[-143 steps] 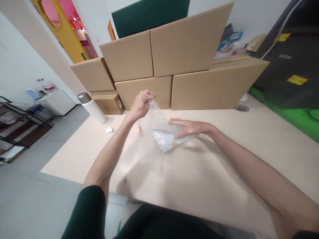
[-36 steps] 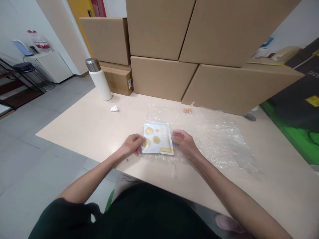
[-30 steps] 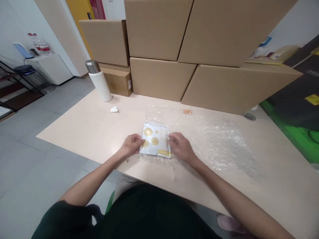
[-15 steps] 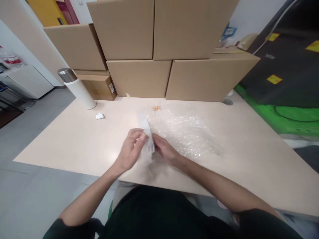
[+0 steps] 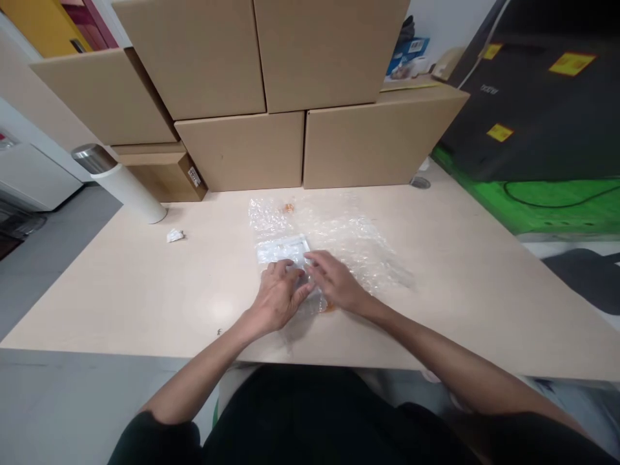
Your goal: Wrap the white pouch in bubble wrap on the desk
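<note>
A flat, white rectangular object [image 5: 283, 247] lies on the table inside clear bubble wrap [image 5: 266, 219]. My left hand [image 5: 279, 292] rests on its near part, fingers lying over the wrap and thumb spread to the right. At the object's right edge, my right hand [image 5: 338, 279] curls its fingers on the wrap, close to the left thumb. More bubble wrap [image 5: 372, 248] spreads out flat to the right, beyond that hand. The hands hide the object's lower part. Small orange marks [image 5: 289, 207] show at the wrap's far edge.
Stacked cardboard boxes [image 5: 242, 154] line the table's back edge. On the left stand a white bottle [image 5: 130, 194] with a metal cap and a crumpled white scrap [image 5: 175, 235]. A dark cabinet [image 5: 523, 103] with yellow labels is at the right, beyond the table [image 5: 475, 290].
The white object was held tilted on edge between both hands; now it lies flat in the wrap. My left hand has moved onto it, and the view has shifted right.
</note>
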The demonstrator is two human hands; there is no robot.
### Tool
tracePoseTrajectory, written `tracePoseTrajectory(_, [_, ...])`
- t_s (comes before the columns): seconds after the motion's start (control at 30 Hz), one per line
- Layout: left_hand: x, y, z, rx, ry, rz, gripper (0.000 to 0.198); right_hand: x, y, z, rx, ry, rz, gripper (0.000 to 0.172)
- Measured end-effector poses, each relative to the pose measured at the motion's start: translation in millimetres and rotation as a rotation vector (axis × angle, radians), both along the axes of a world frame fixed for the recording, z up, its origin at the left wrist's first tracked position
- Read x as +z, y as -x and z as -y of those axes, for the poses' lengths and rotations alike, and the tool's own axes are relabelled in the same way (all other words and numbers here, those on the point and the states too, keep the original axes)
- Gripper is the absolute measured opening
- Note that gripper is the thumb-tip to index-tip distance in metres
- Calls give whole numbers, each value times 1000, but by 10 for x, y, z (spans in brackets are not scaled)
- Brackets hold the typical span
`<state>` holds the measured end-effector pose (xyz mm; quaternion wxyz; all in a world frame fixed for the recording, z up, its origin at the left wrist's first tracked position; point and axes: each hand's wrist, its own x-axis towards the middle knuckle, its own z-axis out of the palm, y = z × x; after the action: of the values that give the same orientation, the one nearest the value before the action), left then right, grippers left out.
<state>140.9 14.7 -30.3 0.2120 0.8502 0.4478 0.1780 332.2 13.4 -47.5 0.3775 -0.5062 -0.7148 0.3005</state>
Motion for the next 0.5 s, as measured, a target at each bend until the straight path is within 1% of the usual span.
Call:
tracePoseTrajectory(0.03, [-12, 41, 3, 37, -2, 31, 39, -12, 47, 1, 48, -19, 68, 31])
tracePoseTrajectory(0.07, [-25, 96, 4, 105, -9, 75, 38, -16, 93, 4, 80, -34, 135, 31])
tracePoseTrajectory(0.1, [-41, 162, 3, 199, -7, 141, 40, -11, 133, 8, 97, -43, 197, 32])
tracePoseTrajectory(0.13, [-55, 234, 0, 304, 26, 231, 46, 1, 166, 11, 106, -48, 248, 34])
tracePoseTrajectory(0.17, [-66, 307, -3, 404, 103, 347, 55, 18, 190, 12, 108, -49, 282, 37])
tracePoseTrajectory(0.2, [-70, 374, -5, 481, 227, 478, 63, 38, 205, 10, 107, -49, 298, 39])
tracePoseTrajectory(0.27, [-49, 467, 3, 569, 494, 735, 70, 74, 215, -3, 102, -56, 288, 41])
tracePoseTrajectory(0.3, [-23, 483, 12, 583, 573, 832, 70, 89, 211, -13, 102, -54, 263, 41])
tracePoseTrajectory(0.33, [11, 477, 23, 578, 600, 899, 69, 102, 199, -25, 99, -41, 224, 40])
tracePoseTrajectory(0.37, [49, 448, 34, 551, 586, 938, 67, 113, 180, -37, 88, -12, 166, 39])
tracePoseTrajectory(0.43, [121, 331, 40, 442, 511, 958, 57, 136, 116, -58, 58, 89, 9, 39])
tracePoseTrajectory(0.5, [165, 155, 12, 274, 435, 907, 49, 166, 10, -68, 24, 223, -174, 41])
